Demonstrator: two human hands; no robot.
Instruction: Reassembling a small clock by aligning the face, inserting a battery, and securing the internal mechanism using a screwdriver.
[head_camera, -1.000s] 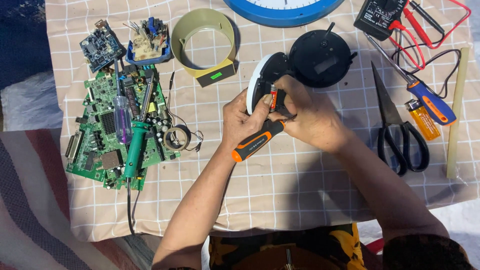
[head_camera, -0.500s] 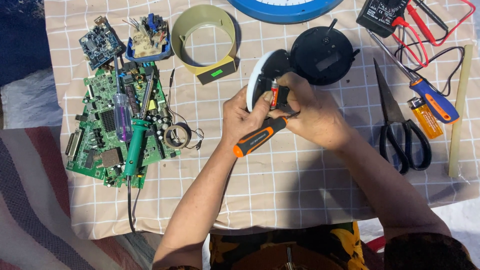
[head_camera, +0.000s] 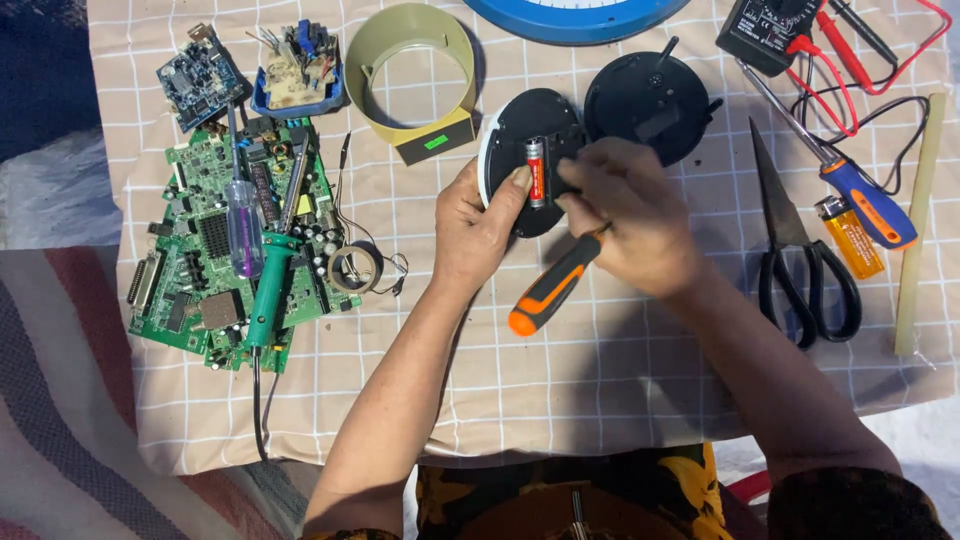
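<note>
Red battery (head_camera: 536, 172) in black oval device (head_camera: 530, 140), left hand (head_camera: 478, 222) steadying, right hand (head_camera: 630, 215) gripping screwdriver (head_camera: 553, 288)

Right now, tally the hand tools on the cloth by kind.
Screwdrivers: 3 (orange-and-black handle, clear purple, blue-and-orange)
Soldering irons: 1 (green handle)
Scissors: 1 (black)
Total: 5
</note>
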